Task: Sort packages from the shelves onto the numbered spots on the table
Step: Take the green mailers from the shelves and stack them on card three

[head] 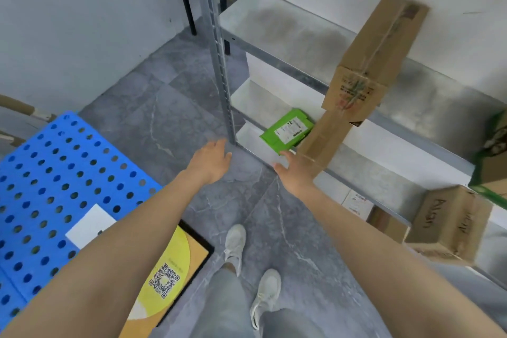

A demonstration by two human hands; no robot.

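Packages sit on the metal shelves [277,35] ahead and to the right of both hands. A green package [288,130] with a white label lies flat on a low shelf, just beyond the right hand [296,170]. A brown box [321,143] slants down to that hand, its near end against the palm side. A longer taped box [375,57] rises above and beyond it, tilted, with its printed end facing the camera. A box with handwriting [450,222] stands well to the right of the right forearm. A green-banded box [493,151] shows blurred at the frame's right edge.

The right hand's thumb and forefinger are straight and spread wide. The brown box hides its other fingers, so I cannot tell whether the hand grips the box or only touches it. The left hand [211,159] is stretched forward with relaxed, nearly straight fingers, holding nothing, near the shelf post [219,63] and over the grey floor.

A blue perforated table [41,186] lies left of the left forearm, with a white card [90,225] on it partly under that arm. A yellow QR sign [164,277] lies on the floor below the left arm. White shoes [236,244] show between the arms.
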